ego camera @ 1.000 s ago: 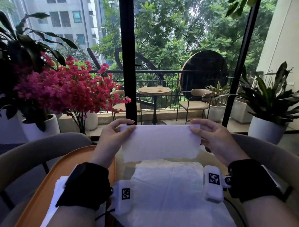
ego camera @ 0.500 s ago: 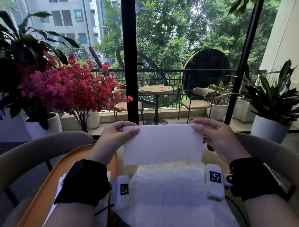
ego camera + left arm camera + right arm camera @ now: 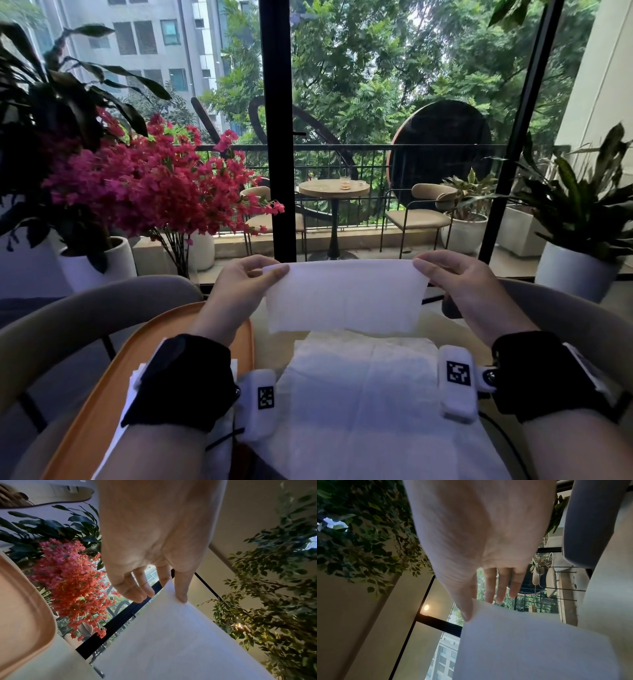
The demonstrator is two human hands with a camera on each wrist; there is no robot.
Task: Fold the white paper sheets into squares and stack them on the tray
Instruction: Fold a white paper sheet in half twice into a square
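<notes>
Indoors, beside a tall black-framed window, a seated person holds a folded white paper sheet (image 3: 344,296) in the air, stretched level between two hands above the tabletop. The left hand (image 3: 239,291) pinches the sheet's upper left corner, thumb on the near face and forefinger behind, the other fingers (image 3: 135,588) hanging loosely curled and clear of the paper. The right hand (image 3: 459,284) pinches the upper right corner the same way, its spare fingers (image 3: 501,588) spread behind the top edge. The held sheet is a soft, faintly textured rectangle, wider than tall, its lower edge hanging free. Directly below lies a stack of flat white sheets (image 3: 370,404), matte and slightly crinkled, with a crease running down the middle. Just to the left sits a smooth orange tray (image 3: 102,394) with rounded corners and a raised rim, folded white sheets (image 3: 133,380) lying in it, partly hidden by the left wrist. Grey curved chair backs (image 3: 68,318) flank the table on both sides.
</notes>
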